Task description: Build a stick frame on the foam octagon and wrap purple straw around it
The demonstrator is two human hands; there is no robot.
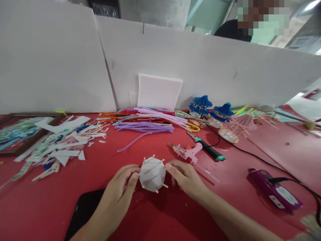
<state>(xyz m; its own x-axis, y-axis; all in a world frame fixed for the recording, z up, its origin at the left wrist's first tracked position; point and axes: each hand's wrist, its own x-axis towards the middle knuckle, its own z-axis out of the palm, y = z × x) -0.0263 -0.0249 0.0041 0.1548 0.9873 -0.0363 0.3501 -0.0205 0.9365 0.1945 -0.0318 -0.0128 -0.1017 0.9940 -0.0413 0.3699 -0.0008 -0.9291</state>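
A white octagonal foam piece [152, 174] with thin wooden sticks poking out around its rim lies on the red table [155, 217]. My left hand [117, 190] pinches its left edge with fingers and thumb. At its right edge, the fingertips of my right hand [185, 177] press against it. A pink glue gun [189, 152] lies just behind my right hand.
A black phone [84, 209] lies under my left wrist. White foam scraps [65, 147] litter the left. Coloured pipe cleaners [147, 122], blue tassel figures [210, 108], a green-handled tool [209, 150] and a purple device [274, 192] with a cable sit behind and to the right. White partitions [200, 63] close off the back, a person beyond them.
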